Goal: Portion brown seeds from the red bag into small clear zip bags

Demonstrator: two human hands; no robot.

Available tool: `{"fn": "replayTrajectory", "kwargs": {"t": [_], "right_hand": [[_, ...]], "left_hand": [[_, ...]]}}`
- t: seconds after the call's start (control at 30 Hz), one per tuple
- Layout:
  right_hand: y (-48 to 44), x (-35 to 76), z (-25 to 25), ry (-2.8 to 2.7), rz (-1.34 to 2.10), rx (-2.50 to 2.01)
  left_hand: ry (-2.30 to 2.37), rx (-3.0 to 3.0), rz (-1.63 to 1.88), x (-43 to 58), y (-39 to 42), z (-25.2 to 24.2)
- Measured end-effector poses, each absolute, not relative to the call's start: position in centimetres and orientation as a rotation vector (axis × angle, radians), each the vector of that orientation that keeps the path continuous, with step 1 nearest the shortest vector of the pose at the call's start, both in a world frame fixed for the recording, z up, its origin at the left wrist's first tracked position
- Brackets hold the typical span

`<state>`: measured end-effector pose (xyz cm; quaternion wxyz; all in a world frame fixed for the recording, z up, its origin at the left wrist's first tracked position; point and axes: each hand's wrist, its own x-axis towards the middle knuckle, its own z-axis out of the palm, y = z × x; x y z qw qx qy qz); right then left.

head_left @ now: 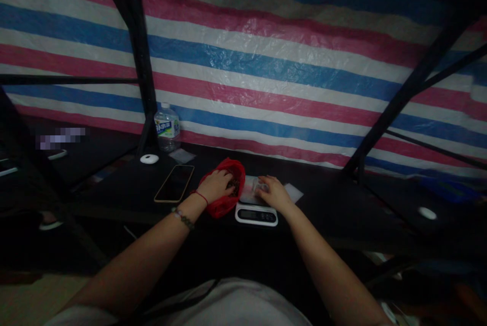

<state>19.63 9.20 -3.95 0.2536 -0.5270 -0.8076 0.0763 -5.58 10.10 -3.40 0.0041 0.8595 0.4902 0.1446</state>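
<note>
A red plastic bag [224, 206] with small dark items inside stands open on the black table. My left hand [217, 185] reaches over its rim, fingertips among the dark contents; whether it grips any is too small to tell. Just right of the bag is a white digital scale [256, 214]. On the scale's platform lies a small clear plastic bag [249, 188]. My right hand [274, 192] rests at the right of the platform, its curled fingers on the clear plastic.
A phone [174, 183] lies left of the red bag. Behind it are a round white object [149, 159], a clear bottle [166, 131] and a flat clear packet [182, 155]. Another packet [294, 193] lies right of the scale. Dark metal posts [139, 47] frame the table before a striped sheet.
</note>
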Motion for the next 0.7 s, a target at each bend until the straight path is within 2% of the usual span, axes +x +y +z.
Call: {"fn": "replayTrajectory", "kwargs": {"t": [0.3, 0.7], "right_hand": [[9.5, 15.5, -1.6, -2.222, 0.219, -1.172], [10.2, 12.7, -0.5, -2.506, -0.034, -1.318]], "left_hand": [[1.515, 2.788, 0.519, -5.2, 10.0, -3.3], [1.312, 2.716, 0.654, -7.4, 9.2, -0.7]]}}
